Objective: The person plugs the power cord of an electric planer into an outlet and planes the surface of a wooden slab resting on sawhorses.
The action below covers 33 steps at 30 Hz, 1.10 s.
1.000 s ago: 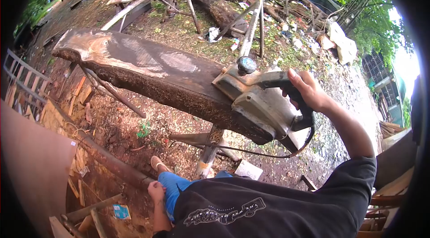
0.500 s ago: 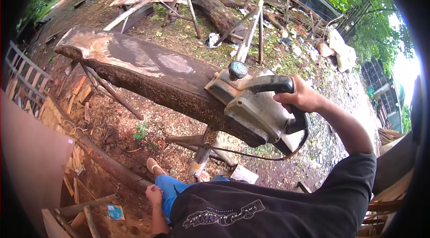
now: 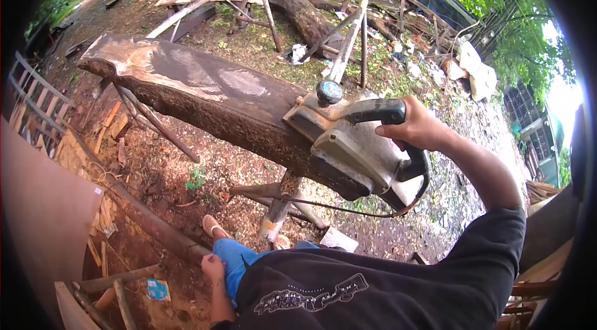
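Observation:
An electric planer [image 3: 354, 143] rests on the near right end of a thick dark wooden slab [image 3: 205, 87]. My right hand [image 3: 420, 125] is wrapped around the planer's black rear handle. A round knob [image 3: 329, 92] tops the front of the tool, with no hand on it. From the back of the planer a dark cord [image 3: 336, 209] loops down below the slab. Down beside my blue-clad leg hangs my left hand [image 3: 213, 266], its fingers curled closed with nothing visible in them. Pale bare wood shows at the slab's far left end, and its side edge is rough.
Wooden trestle legs [image 3: 277, 212] support the slab. Behind it stand pole trestles [image 3: 261, 10] and a large log [image 3: 305, 16]. Wood shavings cover the ground. At the left are a brown panel [image 3: 50, 206] and a long pole [image 3: 143, 218]; a blue packet [image 3: 158, 289] lies below.
The planer and my right hand stay at nearly the same place on the slab. My left hand still hangs low; the view has shifted very slightly.

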### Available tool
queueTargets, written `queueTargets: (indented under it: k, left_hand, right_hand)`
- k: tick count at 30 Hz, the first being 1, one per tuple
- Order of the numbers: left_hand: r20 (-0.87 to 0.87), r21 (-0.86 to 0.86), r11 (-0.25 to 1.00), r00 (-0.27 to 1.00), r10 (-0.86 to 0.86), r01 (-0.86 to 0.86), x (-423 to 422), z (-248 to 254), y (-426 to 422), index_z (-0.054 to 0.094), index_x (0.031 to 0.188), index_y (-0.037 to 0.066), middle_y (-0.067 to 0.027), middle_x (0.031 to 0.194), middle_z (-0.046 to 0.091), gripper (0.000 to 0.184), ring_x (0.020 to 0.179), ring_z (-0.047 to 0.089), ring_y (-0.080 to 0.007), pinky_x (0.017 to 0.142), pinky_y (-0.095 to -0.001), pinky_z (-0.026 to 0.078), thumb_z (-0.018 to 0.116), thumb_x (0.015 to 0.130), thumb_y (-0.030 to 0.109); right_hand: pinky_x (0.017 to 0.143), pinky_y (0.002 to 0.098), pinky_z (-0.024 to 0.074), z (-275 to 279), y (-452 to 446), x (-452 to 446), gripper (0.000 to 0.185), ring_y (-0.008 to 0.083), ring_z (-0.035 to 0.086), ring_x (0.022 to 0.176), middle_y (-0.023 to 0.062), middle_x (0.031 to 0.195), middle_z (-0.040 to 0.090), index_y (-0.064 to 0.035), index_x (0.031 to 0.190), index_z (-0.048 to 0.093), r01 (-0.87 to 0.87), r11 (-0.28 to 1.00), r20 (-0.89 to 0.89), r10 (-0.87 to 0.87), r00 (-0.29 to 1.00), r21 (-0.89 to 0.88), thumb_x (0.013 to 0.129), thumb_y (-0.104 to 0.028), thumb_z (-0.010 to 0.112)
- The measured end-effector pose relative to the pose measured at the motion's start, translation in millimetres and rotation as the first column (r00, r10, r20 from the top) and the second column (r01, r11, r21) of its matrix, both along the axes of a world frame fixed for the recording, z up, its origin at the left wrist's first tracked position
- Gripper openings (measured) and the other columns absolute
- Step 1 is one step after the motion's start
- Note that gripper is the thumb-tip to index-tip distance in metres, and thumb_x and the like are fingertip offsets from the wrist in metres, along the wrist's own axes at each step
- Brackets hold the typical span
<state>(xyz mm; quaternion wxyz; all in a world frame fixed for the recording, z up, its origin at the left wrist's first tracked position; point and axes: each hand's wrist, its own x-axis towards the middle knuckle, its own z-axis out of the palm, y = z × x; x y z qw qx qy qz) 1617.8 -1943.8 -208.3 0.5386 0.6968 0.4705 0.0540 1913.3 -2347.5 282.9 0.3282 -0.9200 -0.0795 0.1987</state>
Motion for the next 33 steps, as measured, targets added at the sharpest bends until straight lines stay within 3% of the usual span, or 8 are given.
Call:
queueTargets:
  k: [5, 9, 13, 22, 26, 27, 32, 33]
  left_hand:
    - [-0.021, -0.03, 1.0, 1.0, 0.008, -0.009, 1.4, -4.3, 10.5, 0.058, 0.093, -0.006, -0.0115, 0.07, 0.061, 0.012, 0.047, 0.059, -0.0172, 0.04, -0.0291, 0.048, 0.056, 0.084, 0.001]
    - [-0.047, -0.033, 0.999, 0.999, -0.008, 0.006, 1.2, -4.3, 18.5, 0.059, 0.093, -0.006, -0.0122, 0.069, 0.062, 0.013, 0.047, 0.06, -0.0184, 0.041, -0.0296, 0.048, 0.056, 0.083, 0.003]
    - [-0.067, 0.073, 0.997, 0.997, -0.033, 0.038, 1.6, -6.1, 30.2, 0.063, 0.092, -0.003, -0.0123, 0.069, 0.064, 0.014, 0.048, 0.061, -0.0192, 0.044, -0.0308, 0.05, 0.058, 0.083, 0.007]
    - [-0.069, -0.145, 0.982, 0.992, 0.109, -0.119, 5.0, -5.6, 58.9, 0.058, 0.089, -0.001, -0.0091, 0.065, 0.061, 0.01, 0.042, 0.055, -0.0158, 0.038, -0.0281, 0.044, 0.055, 0.088, 0.008]
    - [-0.038, -0.292, 0.918, 0.962, 0.27, -0.269, 16.7, -21.4, 78.3, 0.054, 0.091, -0.002, -0.0094, 0.066, 0.059, 0.009, 0.04, 0.054, -0.0167, 0.035, -0.0276, 0.043, 0.054, 0.089, 0.007]
    - [-0.039, -0.31, 0.906, 0.956, 0.289, -0.287, 19.6, -24.2, 83.4, 0.053, 0.092, -0.002, -0.0094, 0.066, 0.059, 0.009, 0.04, 0.054, -0.0167, 0.035, -0.0274, 0.043, 0.053, 0.09, 0.007]
    - [-0.064, -0.345, 0.874, 0.938, 0.341, -0.341, 30.8, -24.2, 112.8, 0.051, 0.096, -0.001, -0.0095, 0.067, 0.058, 0.01, 0.04, 0.055, -0.0171, 0.035, -0.027, 0.043, 0.052, 0.091, 0.008]
    - [-0.083, -0.343, 0.87, 0.934, 0.348, -0.354, 34.0, -19.2, 118.8, 0.051, 0.096, -0.002, -0.0094, 0.067, 0.058, 0.01, 0.041, 0.055, -0.0171, 0.035, -0.027, 0.043, 0.052, 0.091, 0.008]
  right_hand:
    - [0.047, 0.0262, 0.0433, 1.0, 3.5, 5.4, 0.03, 0.0082, 0.053, 0.048, 0.0002, 0.058, 0.057, -0.0024, 0.094, 0.068, -0.076, 0.997, 0.049, 0.075, 0.996, 0.017, 0.078, -0.026, 0.077]
    - [0.047, 0.0259, 0.0433, -7.5, -5.6, 14.3, 0.035, 0.0095, 0.053, 0.049, 0.0004, 0.06, 0.057, -0.0024, 0.091, 0.065, -0.056, 0.998, 0.066, 0.054, 0.996, 0.029, 0.086, -0.037, 0.068]
    - [0.045, 0.0254, 0.0436, -6.5, 5.7, 17.6, 0.042, 0.0101, 0.054, 0.049, 0.0027, 0.062, 0.058, -0.0023, 0.091, 0.062, 0.234, 0.96, -0.057, -0.228, 0.972, 0.154, 0.089, -0.044, 0.061]
    - [0.044, 0.0249, 0.045, -20.0, 110.6, 86.7, 0.05, 0.0091, 0.057, 0.052, 0.0042, 0.068, 0.061, 0.0043, 0.1, 0.055, 0.144, 0.986, 0.158, -0.13, 0.979, -0.081, 0.085, -0.042, 0.068]
    - [0.043, 0.0249, 0.0437, -7.8, 210.9, 129.5, 0.039, 0.0091, 0.054, 0.047, 0.003, 0.059, 0.059, 0.0007, 0.08, 0.06, 0.011, 1.0, 0.107, -0.01, 0.994, -0.007, 0.085, -0.037, 0.069]
    - [0.042, 0.0251, 0.0435, -9.9, 236.0, 137.2, 0.039, 0.0092, 0.053, 0.044, 0.0025, 0.055, 0.057, -0.0003, 0.072, 0.06, 0.034, 0.998, 0.221, -0.023, 0.975, -0.044, 0.086, -0.036, 0.068]
    - [0.04, 0.0245, 0.0418, -15.5, 323.7, 203.6, 0.04, 0.0084, 0.051, 0.042, 0.0011, 0.055, 0.055, -0.001, 0.087, 0.067, -0.241, 0.97, 0.246, 0.238, 0.939, -0.017, 0.086, -0.041, 0.066]
    - [0.038, 0.0229, 0.0395, -18.9, 345.1, 212.6, 0.042, 0.0079, 0.05, 0.04, 0.0, 0.051, 0.051, -0.0035, 0.067, 0.058, -0.206, 0.978, 0.294, 0.197, 0.935, 0.0, 0.086, -0.04, 0.064]
